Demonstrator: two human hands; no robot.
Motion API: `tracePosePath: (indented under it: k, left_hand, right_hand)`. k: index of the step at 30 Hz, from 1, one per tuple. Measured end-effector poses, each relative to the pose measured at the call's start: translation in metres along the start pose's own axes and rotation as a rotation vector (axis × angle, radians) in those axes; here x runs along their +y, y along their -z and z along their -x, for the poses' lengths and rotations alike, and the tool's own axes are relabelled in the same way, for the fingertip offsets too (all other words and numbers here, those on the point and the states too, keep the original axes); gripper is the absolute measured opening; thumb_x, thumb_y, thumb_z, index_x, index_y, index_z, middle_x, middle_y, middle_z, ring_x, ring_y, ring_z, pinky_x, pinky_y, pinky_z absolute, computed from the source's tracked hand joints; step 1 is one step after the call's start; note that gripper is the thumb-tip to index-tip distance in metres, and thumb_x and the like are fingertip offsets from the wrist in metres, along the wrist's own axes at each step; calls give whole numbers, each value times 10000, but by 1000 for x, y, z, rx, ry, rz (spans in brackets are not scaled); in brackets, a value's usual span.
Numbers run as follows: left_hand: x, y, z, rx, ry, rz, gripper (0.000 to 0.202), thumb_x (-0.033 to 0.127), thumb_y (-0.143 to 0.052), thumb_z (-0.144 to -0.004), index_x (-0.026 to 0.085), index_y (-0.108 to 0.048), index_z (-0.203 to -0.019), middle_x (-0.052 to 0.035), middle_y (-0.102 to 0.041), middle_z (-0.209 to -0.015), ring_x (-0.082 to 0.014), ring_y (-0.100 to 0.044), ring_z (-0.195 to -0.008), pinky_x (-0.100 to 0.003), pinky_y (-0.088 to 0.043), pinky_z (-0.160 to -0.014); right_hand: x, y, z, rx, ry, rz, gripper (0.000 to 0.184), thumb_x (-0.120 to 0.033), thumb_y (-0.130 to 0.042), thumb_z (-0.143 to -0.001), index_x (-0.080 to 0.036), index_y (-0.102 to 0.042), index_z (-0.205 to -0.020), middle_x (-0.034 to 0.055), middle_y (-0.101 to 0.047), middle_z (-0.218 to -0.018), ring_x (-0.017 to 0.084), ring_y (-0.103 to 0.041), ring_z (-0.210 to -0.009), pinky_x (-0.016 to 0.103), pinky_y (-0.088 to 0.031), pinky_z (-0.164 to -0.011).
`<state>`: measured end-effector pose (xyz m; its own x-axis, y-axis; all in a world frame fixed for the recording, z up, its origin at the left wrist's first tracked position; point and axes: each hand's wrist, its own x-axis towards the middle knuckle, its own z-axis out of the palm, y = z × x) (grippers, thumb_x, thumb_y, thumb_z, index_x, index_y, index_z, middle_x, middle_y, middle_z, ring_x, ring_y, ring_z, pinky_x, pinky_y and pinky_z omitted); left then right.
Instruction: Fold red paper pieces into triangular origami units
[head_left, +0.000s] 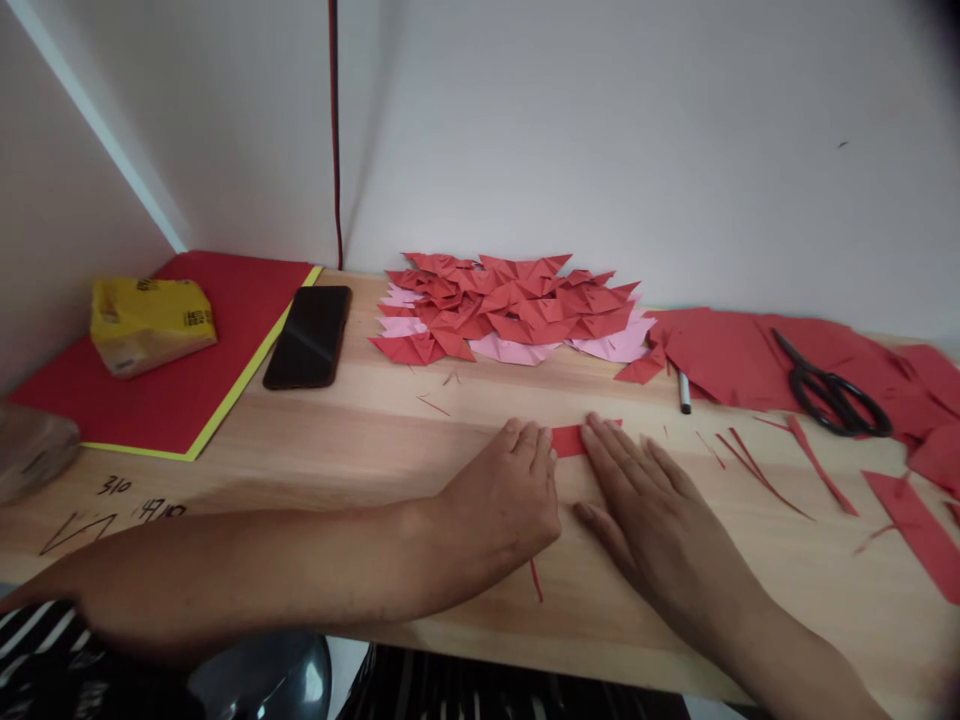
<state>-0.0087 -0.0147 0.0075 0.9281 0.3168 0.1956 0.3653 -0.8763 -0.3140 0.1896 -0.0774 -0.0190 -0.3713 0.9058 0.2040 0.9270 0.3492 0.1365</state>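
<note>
Both of my hands press down on a small red paper piece (568,440) on the wooden table (375,440). My left hand (506,495) rests with fingers curled over the paper's left side. My right hand (649,500) lies flat, fingers stretched out over its right side. Most of the paper is hidden under the hands. Behind them lies a heap of folded red and pink paper triangles (517,310).
Black scissors (829,390) lie on red paper sheets (720,350) at the right, with thin red strips (757,470) and offcuts around. A pen (684,390), a black phone (309,335), a red-and-yellow sheet stack (187,370) and a yellow tissue pack (150,322) sit at the back and left.
</note>
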Motion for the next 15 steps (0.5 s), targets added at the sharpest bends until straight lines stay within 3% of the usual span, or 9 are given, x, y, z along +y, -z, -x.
tracePosePath:
  k: [6,11,15]
  left_hand:
    - [1,-8,2,19,-5,-23,349,154,-555,-870,11,-640,-1176,-246,-617,-1237,-314,-612,-1128,-476,-449,-969]
    - [0,-8,1,39,-3,25,319,140,-541,-868,5,-648,-1137,-228,-655,-1172,-294,-628,-1068,-428,-478,-893]
    - [-2,-5,-1,56,8,65,328,158,-522,-884,17,-637,-1157,-204,-654,-1183,-271,-626,-1049,-393,-479,-881]
  right_hand:
    - [18,1,7,0,-66,31,630,-445,-259,-993,-79,-238,-1505,209,-371,-1504,302,-363,-1388,537,-357,-1085]
    - [-5,10,-6,1,27,-47,662,-383,-322,-983,-106,-104,-1544,165,-310,-1546,265,-239,-1445,502,-343,-1111]
    - [-17,6,-11,-24,83,-101,694,-394,-353,-974,-113,-81,-1547,160,-339,-1534,232,-287,-1431,472,-374,-1099]
